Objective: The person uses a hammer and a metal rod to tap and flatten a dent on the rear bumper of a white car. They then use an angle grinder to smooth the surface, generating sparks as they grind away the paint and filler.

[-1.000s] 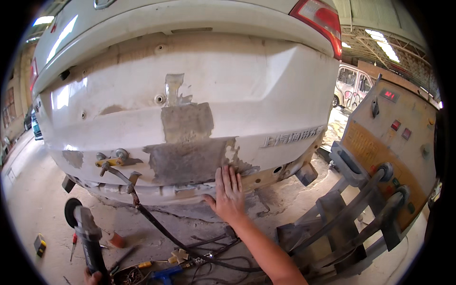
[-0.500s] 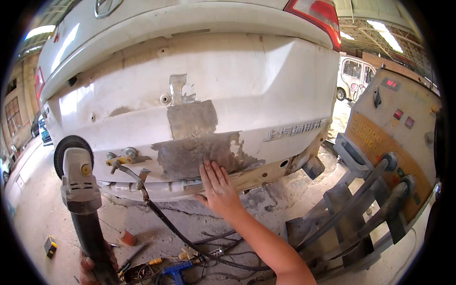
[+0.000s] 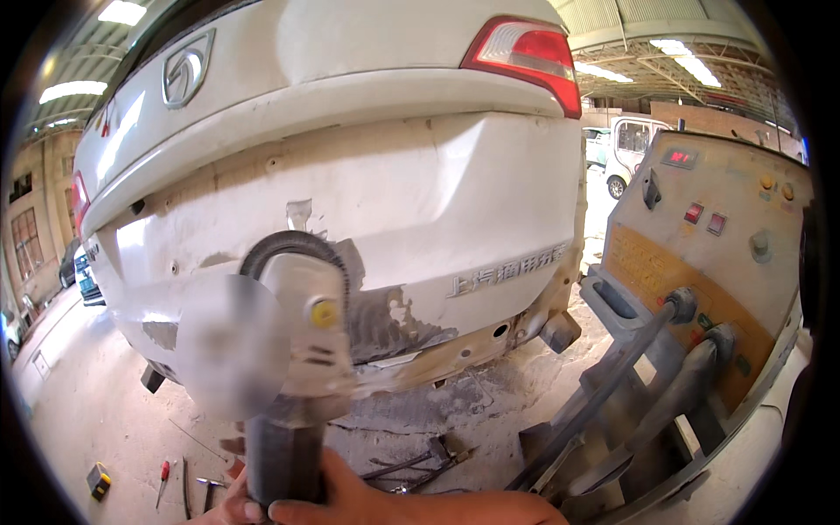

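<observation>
An angle grinder (image 3: 289, 446) is held upright close in front of me, its head and disc partly blurred, over the white car's rear panel (image 3: 472, 184). My left hand (image 3: 236, 500) grips the lower body of the grinder from the left. My right hand (image 3: 324, 490) is wrapped round the same body, with my forearm reaching in from the lower right. Behind the grinder head, bare grey patches (image 3: 394, 324) show on the panel, partly hidden. Whether the disc touches the panel I cannot tell.
A wheeled machine (image 3: 691, 192) with thick cables (image 3: 595, 402) stands at the right. On the concrete floor (image 3: 105, 394) lie a yellow tape measure (image 3: 99, 479), a red screwdriver (image 3: 164, 472), a hammer (image 3: 210, 486) and cables. A white van (image 3: 632, 140) stands behind.
The grinder has come up and to the middle, in front of the panel. My right hand has left the patched panel and taken hold of the grinder. The view has shifted.
</observation>
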Tool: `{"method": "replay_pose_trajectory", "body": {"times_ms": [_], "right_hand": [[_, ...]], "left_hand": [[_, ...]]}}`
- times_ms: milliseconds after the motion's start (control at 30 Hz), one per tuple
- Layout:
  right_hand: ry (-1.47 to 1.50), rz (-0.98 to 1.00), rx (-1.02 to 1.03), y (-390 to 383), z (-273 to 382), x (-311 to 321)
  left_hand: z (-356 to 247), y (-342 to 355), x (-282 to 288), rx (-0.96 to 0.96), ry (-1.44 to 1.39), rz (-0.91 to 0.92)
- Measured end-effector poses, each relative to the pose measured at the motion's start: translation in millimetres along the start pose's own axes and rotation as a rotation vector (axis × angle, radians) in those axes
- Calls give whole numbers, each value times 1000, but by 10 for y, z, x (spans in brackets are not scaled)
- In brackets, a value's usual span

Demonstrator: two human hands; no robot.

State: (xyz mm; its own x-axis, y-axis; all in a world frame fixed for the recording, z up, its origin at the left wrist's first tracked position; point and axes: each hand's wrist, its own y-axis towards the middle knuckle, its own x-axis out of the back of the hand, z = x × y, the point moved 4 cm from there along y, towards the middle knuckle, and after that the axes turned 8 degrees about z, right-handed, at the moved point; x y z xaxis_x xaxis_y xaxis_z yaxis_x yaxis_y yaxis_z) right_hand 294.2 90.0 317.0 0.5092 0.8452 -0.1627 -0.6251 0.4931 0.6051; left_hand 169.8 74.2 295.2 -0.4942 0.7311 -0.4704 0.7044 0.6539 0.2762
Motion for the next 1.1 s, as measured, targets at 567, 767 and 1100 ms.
{"method": "replay_pose_trajectory", "body": {"times_ms": [567, 767, 1100], "right_hand": [[-120, -625, 289, -347, 1000, 799], [-169, -987, 256, -627, 1062, 1227], [-350, -901, 334, -534, 1209, 996]], "left_hand": [[283, 1006, -365, -213, 1497, 51], [843, 984, 19, 8, 1274, 118], [1265, 143, 1248, 291, 1406, -105]]}}
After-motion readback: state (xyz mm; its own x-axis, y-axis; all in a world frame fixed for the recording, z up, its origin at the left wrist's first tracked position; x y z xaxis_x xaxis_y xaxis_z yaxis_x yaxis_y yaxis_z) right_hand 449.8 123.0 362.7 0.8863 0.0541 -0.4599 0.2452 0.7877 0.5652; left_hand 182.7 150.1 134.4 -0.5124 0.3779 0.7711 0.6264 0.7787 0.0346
